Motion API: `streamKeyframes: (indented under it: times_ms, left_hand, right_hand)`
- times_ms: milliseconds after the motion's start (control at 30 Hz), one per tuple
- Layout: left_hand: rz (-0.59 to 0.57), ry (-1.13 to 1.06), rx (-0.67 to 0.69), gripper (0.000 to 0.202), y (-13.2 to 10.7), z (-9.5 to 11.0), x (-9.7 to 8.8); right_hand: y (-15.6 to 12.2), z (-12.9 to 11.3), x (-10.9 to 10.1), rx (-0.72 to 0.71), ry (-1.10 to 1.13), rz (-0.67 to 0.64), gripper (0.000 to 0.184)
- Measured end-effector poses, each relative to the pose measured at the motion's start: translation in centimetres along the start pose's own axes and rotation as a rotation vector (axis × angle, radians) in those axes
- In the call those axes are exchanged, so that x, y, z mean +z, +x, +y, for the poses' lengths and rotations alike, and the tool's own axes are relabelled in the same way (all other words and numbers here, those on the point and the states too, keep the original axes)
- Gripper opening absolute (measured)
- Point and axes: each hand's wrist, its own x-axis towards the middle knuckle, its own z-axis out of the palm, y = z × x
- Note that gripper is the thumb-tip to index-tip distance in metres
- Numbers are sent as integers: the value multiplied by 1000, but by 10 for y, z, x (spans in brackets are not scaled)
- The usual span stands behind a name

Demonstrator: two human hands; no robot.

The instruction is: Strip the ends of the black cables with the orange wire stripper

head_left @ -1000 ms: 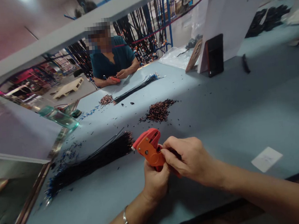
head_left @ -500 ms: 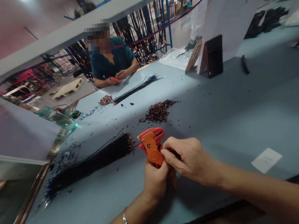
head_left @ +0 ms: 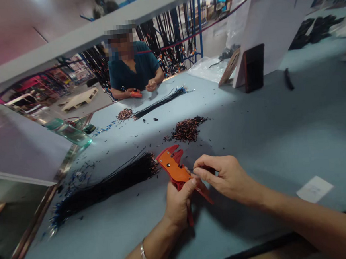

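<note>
My left hand (head_left: pixel 180 200) is wrapped round the handles of a red and orange wire stripper (head_left: pixel 172 167). Its jaws point up and away from me, and its handles spread apart below. Just right of the tool, my right hand (head_left: pixel 224 175) is closed in a pinch, fingertips close to the stripper's body. What it pinches is too small to make out. Left of the stripper lies a thick bundle of black wires (head_left: pixel 106 190), with copper-coloured ends toward the tool and blue ends at the far left. Beyond the jaws is a heap of short black and copper offcuts (head_left: pixel 187 129).
Across the blue table (head_left: pixel 281 137), a co-worker (head_left: pixel 135 70) holds a red tool. Before them lie a smaller wire bundle (head_left: pixel 159 103) and an offcut heap (head_left: pixel 125 113). A phone (head_left: pixel 254 68) leans on a white panel; a bottle (head_left: pixel 70 133) and white card (head_left: pixel 314 189) lie on the table.
The stripper has tilted left, its handles have spread, and its jaws show a gap. My right hand has drawn slightly right of it. The co-worker's hands have moved apart.
</note>
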Motion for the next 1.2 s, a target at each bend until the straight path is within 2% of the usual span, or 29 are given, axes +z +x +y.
streamKeyframes:
  times_ms: [300, 433, 533, 733, 967, 1200]
  left_hand:
    - [-214, -60, -64, 23, -6, -1, -1]
    - [-359, -28, -141, 23, -10, -3, -4]
    - [-416, -87, -171, 26, -11, -4, -5]
    - [-468, -170, -173, 31, -10, -7, -7]
    - [-497, -215, -186, 31, -9, -9, -8]
    - [-507, -217, -175, 30, -7, -9, -10]
  right_hand:
    - [7, 0, -18, -103, -22, 197, 11]
    - [10, 0, -26, -120, -13, 182, 10]
    - [13, 3, -31, -144, 1, 128, 12]
    - [17, 11, -36, -189, 22, 95, 14]
    - [17, 13, -40, -205, 59, -4, 9]
    - [18, 17, -39, -248, 67, 32, 10]
